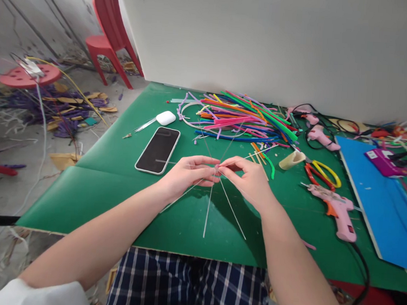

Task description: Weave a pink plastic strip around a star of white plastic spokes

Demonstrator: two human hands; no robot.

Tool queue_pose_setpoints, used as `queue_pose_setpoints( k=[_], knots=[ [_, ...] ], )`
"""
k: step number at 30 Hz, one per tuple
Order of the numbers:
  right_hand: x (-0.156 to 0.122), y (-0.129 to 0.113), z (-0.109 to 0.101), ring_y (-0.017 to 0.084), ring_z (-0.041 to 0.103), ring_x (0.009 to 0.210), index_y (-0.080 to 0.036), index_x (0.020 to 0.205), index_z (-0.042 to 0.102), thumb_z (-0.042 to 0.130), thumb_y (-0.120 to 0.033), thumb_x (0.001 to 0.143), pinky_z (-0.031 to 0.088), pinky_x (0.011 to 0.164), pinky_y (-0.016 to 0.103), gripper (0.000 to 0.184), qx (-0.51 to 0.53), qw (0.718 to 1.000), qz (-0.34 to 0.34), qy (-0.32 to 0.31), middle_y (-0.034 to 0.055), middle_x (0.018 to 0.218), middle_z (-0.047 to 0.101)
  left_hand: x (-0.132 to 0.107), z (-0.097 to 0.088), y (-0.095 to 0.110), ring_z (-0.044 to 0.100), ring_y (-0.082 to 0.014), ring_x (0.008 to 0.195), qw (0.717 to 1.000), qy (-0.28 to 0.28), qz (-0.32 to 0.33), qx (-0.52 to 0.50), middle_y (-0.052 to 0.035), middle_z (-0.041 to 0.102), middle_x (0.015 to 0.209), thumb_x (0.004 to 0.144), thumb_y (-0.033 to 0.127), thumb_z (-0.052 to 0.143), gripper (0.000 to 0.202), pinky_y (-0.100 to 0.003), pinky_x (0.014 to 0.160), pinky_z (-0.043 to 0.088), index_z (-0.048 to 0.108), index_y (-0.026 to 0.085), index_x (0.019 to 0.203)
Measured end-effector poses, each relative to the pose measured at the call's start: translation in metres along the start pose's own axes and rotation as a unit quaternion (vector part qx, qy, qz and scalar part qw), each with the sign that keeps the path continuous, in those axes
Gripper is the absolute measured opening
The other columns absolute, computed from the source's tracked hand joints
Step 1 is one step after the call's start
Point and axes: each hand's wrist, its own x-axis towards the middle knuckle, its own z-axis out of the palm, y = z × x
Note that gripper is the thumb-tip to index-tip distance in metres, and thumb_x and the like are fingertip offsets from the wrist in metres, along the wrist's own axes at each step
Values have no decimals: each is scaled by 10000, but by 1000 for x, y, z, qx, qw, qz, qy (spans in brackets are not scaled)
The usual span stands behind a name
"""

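Observation:
My left hand (188, 173) and my right hand (248, 179) meet above the green table cover (96, 189), fingertips pinched together on a bundle of thin pale wires (207, 213). The wires cross at a small pink knot between my fingers and splay out above and below it. Both hands are closed on this bundle. A black phone (158, 149) lies just left of my left hand.
A heap of coloured pipe cleaners (240, 118) lies behind my hands. A white earbud case (166, 118), tape roll (292, 159), red-yellow pliers (322, 174) and pink glue guns (337, 212) lie nearby. A blue sheet (377, 202) covers the right. Red chair (109, 30) and floor litter at left.

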Motion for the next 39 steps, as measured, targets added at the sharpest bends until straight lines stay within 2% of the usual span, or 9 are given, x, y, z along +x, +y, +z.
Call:
queue_pose_setpoints(
  k=[3,7,23,39],
  knots=[
    [0,1,1,132,635,694,-212,800,619,581,-228,781,490,648,256,46,-3,1000,-6,-4,-9,764,672,1,2,-3,663,-129,716,1000,25,13,4,-39,697,762,689,271,707,261,-195,642,533,620,148,902],
    [-1,3,0,122,626,701,-217,828,607,565,-223,794,488,663,249,54,7,999,-14,-30,-18,755,659,1,3,-6,662,-119,696,999,32,23,-3,-27,695,734,690,277,707,228,-185,636,529,605,148,848],
    [0,-2,-2,124,613,731,-199,909,616,531,-185,793,492,709,277,145,44,993,37,-101,6,819,657,-2,4,-1,658,-117,669,998,38,24,45,-26,696,707,688,260,700,246,-186,617,524,556,164,863],
    [1,3,-3,126,622,743,-192,857,640,547,-191,784,487,694,261,119,56,993,26,-104,3,809,674,-2,3,-1,650,-105,628,998,50,6,46,-27,694,667,671,260,712,203,-168,583,504,573,151,772]
  ],
)
